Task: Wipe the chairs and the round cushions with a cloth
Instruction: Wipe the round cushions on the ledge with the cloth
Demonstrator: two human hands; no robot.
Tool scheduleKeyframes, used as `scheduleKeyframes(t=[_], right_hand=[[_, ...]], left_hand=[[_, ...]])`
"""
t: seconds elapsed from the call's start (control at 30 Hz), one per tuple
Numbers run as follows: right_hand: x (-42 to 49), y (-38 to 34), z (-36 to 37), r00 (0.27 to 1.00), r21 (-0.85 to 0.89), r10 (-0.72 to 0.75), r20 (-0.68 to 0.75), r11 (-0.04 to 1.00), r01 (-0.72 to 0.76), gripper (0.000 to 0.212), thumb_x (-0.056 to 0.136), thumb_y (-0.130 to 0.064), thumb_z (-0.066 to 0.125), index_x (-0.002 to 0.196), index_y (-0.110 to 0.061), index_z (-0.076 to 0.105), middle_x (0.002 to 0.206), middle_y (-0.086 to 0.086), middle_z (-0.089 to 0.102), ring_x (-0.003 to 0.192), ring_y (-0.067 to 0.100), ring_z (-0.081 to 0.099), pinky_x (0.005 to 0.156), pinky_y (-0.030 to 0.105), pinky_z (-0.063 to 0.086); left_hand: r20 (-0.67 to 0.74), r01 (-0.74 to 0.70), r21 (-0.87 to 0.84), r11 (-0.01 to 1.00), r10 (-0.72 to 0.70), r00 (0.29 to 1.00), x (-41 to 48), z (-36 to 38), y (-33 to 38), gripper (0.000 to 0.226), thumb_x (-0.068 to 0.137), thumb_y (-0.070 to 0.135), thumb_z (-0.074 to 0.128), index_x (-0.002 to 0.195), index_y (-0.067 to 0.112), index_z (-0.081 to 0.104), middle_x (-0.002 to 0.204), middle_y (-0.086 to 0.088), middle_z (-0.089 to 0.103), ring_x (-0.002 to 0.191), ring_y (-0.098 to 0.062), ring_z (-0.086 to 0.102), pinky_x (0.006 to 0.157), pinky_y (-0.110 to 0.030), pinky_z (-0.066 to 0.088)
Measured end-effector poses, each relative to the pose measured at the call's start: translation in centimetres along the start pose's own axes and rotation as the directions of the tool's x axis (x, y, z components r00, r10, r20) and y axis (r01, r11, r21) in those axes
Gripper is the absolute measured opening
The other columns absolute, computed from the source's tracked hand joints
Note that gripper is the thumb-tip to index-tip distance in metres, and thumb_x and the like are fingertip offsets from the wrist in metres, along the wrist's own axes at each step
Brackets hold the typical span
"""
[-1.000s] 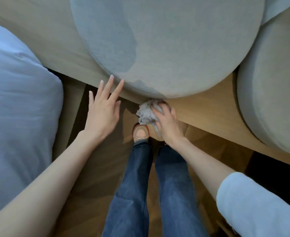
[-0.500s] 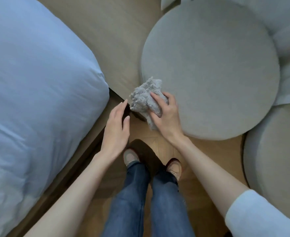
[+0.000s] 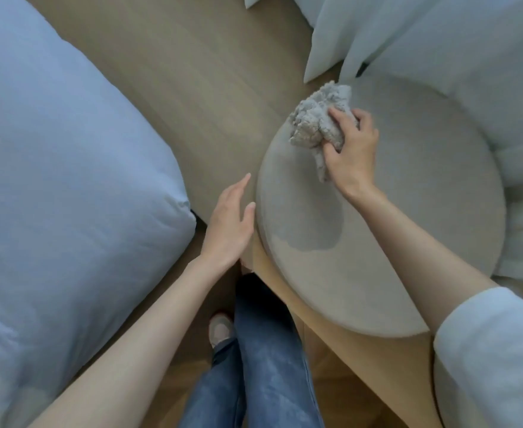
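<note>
Cloth [image 3: 315, 122] on the round cushion [image 3: 408, 211], gripped in our right hand [image 3: 351, 149].
We judged it soft, light, best held bunched; our left hand [image 3: 227, 223] was relaxed, empty.

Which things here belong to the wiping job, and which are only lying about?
For the job: cloth, round cushion, wooden seat under it, right hand holding the cloth.
Just lying about: big blue pillow, white fabric behind the cushion.
</note>
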State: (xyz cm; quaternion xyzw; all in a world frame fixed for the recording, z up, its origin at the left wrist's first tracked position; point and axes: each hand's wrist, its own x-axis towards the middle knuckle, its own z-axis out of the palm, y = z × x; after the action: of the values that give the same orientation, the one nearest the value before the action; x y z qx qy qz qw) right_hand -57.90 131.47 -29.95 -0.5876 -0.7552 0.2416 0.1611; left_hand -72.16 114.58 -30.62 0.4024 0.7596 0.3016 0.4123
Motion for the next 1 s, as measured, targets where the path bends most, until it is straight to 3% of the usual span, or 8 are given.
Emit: scheduleKeyframes(t=[0.2,0.4,0.6,0.7,0.77,0.83,0.9,1.0], right_hand=[[9.7,6.1,-1.6,0.995,-0.072,0.102,-0.025,0.992,-0.103,0.055,0.087,-0.008,0.053,0.139,-0.024,0.048,0.140,0.015,0.037,0.124,0.036,0.037,0.096,0.015,0.016],[15.8,9.6,-0.2,0.963,-0.165,0.264,0.060,0.954,-0.251,0.054,0.092,-0.026,0.046,0.146,-0.029,0.037,0.152,0.013,0.028,0.142,0.024,0.022,0.114,0.036,0.002],[11.2,6.7,2.7,0.998,-0.080,0.041,0.046,0.996,-0.038,0.045,0.083,-0.016,0.056,0.128,-0.014,0.060,0.142,0.017,0.043,0.129,0.032,0.038,0.105,0.035,0.027],[7.2,4.9,3.8,0.983,0.034,-0.084,0.164,0.996,0.080,0.043,0.080,-0.007,0.062,0.122,-0.014,0.065,0.137,0.017,0.048,0.124,0.035,0.043,0.104,0.038,0.030],[4.5,4.3,4.3,0.954,0.088,-0.168,0.249,0.985,0.151,0.040,0.077,-0.005,0.067,0.117,-0.012,0.068,0.132,0.020,0.052,0.119,0.039,0.049,0.102,0.045,0.037],[2.2,3.9,4.4,0.903,0.129,-0.253,0.348,0.967,0.222,0.038,0.075,-0.006,0.071,0.113,-0.012,0.070,0.127,0.020,0.055,0.114,0.040,0.054,0.097,0.050,0.043],[1.3,4.2,3.5,0.867,0.181,-0.297,0.401,0.953,0.243,0.036,0.075,-0.008,0.072,0.111,-0.015,0.071,0.123,0.015,0.058,0.107,0.036,0.056,0.092,0.047,0.046],[4.7,6.3,0.7,0.968,0.158,-0.185,0.172,0.975,0.158,0.036,0.078,-0.014,0.067,0.113,-0.023,0.070,0.121,0.010,0.059,0.105,0.033,0.055,0.091,0.045,0.047]], left_hand=[[0.126,0.047,0.078,0.996,-0.057,0.990,8.9,3.1,3.1,0.055,0.098,0.016,0.048,0.149,0.010,0.027,0.152,-0.008,0.034,0.140,-0.018,0.028,0.110,-0.022,0.018],[0.181,0.192,0.138,0.972,-0.215,0.960,13.8,4.6,3.0,0.054,0.099,0.011,0.040,0.150,0.009,0.024,0.156,-0.004,0.026,0.143,-0.018,0.025,0.109,-0.019,0.015],[0.280,0.237,0.106,0.966,-0.258,0.925,14.2,3.7,1.6,0.067,0.088,-0.011,0.036,0.150,0.016,0.027,0.156,0.004,0.023,0.143,-0.010,0.022,0.111,-0.015,0.016],[0.336,0.327,0.007,0.945,-0.311,0.889,14.2,3.1,1.6,0.071,0.086,-0.015,0.037,0.150,0.015,0.024,0.156,0.003,0.024,0.143,-0.012,0.024,0.115,-0.037,0.029],[0.366,0.389,-0.067,0.919,-0.340,0.866,13.9,2.9,1.8,0.068,0.088,-0.015,0.041,0.148,0.014,0.029,0.152,0.000,0.033,0.140,-0.017,0.033,0.110,-0.042,0.037],[0.381,0.429,-0.132,0.894,-0.354,0.854,13.3,2.9,1.9,0.060,0.089,-0.015,0.041,0.141,0.016,0.043,0.137,0.001,0.052,0.131,-0.019,0.046,0.095,-0.034,0.050],[0.378,0.463,-0.178,0.869,-0.374,0.847,12.7,2.9,2.1,0.055,0.093,-0.010,0.041,0.138,0.021,0.046,0.133,0.006,0.054,0.128,-0.015,0.049,0.082,-0.030,0.054],[0.338,0.476,-0.180,0.861,-0.401,0.852,12.7,3.1,2.3,0.056,0.097,0.002,0.041,0.148,0.025,0.033,0.151,0.008,0.034,0.135,-0.014,0.038,0.098,-0.039,0.049]])
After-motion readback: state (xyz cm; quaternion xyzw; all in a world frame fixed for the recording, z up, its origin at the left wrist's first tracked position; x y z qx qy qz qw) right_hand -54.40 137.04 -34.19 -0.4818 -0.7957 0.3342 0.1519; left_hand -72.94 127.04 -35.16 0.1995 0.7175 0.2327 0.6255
